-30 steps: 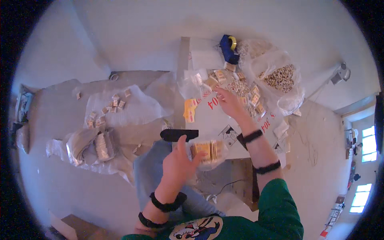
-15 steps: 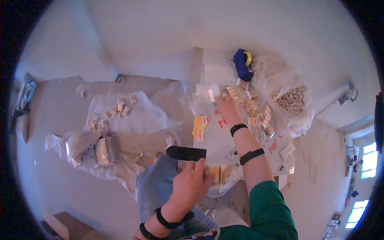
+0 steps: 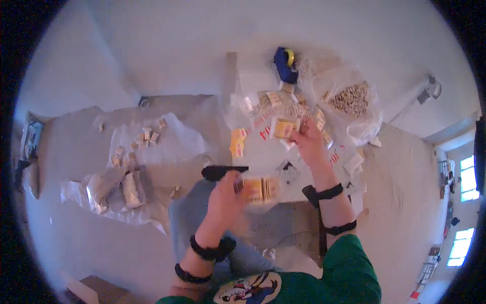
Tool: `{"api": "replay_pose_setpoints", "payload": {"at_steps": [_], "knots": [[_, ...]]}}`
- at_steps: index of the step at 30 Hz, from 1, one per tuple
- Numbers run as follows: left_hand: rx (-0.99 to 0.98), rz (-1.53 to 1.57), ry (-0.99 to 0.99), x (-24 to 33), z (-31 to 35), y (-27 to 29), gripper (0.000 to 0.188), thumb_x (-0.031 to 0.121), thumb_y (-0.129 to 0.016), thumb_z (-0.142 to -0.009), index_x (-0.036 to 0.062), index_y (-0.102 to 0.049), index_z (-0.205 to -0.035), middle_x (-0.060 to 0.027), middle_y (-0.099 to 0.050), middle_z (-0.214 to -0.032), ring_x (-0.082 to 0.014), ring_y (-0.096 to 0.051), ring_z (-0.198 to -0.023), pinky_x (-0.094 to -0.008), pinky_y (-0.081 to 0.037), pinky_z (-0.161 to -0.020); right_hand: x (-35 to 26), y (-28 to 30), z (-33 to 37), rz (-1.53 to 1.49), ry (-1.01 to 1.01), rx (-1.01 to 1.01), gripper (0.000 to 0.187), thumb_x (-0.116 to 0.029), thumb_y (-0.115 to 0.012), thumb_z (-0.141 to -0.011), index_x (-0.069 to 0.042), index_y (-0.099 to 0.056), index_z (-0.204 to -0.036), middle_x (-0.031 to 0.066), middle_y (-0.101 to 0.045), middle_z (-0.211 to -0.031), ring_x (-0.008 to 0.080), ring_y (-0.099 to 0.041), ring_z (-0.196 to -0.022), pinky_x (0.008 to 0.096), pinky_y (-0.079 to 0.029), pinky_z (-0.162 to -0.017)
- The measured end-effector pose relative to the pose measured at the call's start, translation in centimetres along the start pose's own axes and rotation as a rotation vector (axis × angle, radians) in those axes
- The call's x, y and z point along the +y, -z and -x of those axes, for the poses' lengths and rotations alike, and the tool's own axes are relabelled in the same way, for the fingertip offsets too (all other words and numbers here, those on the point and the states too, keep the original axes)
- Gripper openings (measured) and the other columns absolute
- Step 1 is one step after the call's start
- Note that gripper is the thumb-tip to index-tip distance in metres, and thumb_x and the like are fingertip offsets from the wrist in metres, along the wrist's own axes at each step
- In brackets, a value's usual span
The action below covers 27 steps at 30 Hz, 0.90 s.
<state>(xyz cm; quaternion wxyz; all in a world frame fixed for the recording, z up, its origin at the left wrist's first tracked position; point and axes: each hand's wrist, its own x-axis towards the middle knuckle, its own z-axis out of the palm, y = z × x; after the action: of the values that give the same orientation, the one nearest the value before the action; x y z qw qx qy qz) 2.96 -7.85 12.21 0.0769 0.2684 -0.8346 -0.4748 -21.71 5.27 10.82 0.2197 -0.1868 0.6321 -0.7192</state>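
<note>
My left hand (image 3: 225, 201) is closed on a stack of small yellow-and-white packets (image 3: 260, 190), partly blurred, in front of the table's near edge. Raised over the tabletop, my right hand (image 3: 311, 144) pinches a flat yellow packet (image 3: 284, 127) in a clear wrapper. Just beyond the left hand is a flat black piece (image 3: 221, 173) with a rounded end; I cannot make out what it is. Yellow cards (image 3: 238, 142) lie at the left of the white tabletop (image 3: 268, 159). More small packets (image 3: 321, 119) lie to the right, partly hidden behind my right hand.
A blue tape dispenser (image 3: 286, 66) with a yellow roll stands at the back. Right of it, a clear plastic bag (image 3: 372, 109) holds many small brown-and-pale pieces (image 3: 352, 99). On the floor at left, plastic sheeting (image 3: 177, 139) carries several small packets (image 3: 148, 134).
My right hand has come back from the far packets, now with a yellow packet in its fingers. My left hand has risen slightly with its stack. The whole view has shifted a little.
</note>
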Motion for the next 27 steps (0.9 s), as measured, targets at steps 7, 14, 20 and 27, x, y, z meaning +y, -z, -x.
{"api": "replay_pose_setpoints", "payload": {"at_steps": [7,14,20,27], "knots": [[0.057,0.014,0.023,0.4,-1.3,-0.4,0.038,0.025,-0.066,-0.079,0.0002,-0.054,-0.104,-0.0189,-0.063,-0.086,-0.0304,-0.062,-0.078,-0.0386,-0.048,-0.068,-5.4,-1.2,6.6,-0.009,0.023,-0.192,0.039,0.007,-0.055,-0.081,-0.007,-0.043,-0.116,0.0071,-0.056,-0.103,0.0157,-0.058,-0.091,0.0294,-0.052,-0.073],[0.126,-0.019,-0.071,-0.9,-2.0,-0.7,0.037,0.025,-0.068,-0.076,-0.0003,-0.055,-0.100,-0.0139,-0.058,-0.069,-0.0281,-0.058,-0.064,-0.0383,-0.046,-0.060,-4.6,-1.5,11.2,0.206,-0.104,-0.072,0.026,0.002,-0.057,-0.082,-0.008,-0.043,-0.102,0.0072,-0.054,-0.091,0.0137,-0.058,-0.072,0.0289,-0.052,-0.066],[0.161,-0.081,-0.066,-0.8,-1.3,-0.6,0.032,0.021,-0.066,-0.076,0.0018,-0.054,-0.100,-0.0126,-0.057,-0.069,-0.0297,-0.057,-0.065,-0.0406,-0.045,-0.059,-1.9,-5.6,14.7,0.262,0.060,0.025,0.019,-0.010,-0.061,-0.084,-0.005,-0.044,-0.092,0.0028,-0.052,-0.074,0.0118,-0.054,-0.060,0.0285,-0.048,-0.052],[0.302,-0.467,-0.565,3.8,1.7,0.1,0.029,0.015,-0.065,-0.074,0.0058,-0.055,-0.100,-0.0148,-0.058,-0.087,-0.0332,-0.058,-0.079,-0.0428,-0.048,-0.068,-0.6,-6.6,15.5,0.787,0.291,0.211,0.022,-0.013,-0.062,-0.082,-0.001,-0.044,-0.085,0.0143,-0.053,-0.070,0.0277,-0.056,-0.058,0.0368,-0.045,-0.054]]}}
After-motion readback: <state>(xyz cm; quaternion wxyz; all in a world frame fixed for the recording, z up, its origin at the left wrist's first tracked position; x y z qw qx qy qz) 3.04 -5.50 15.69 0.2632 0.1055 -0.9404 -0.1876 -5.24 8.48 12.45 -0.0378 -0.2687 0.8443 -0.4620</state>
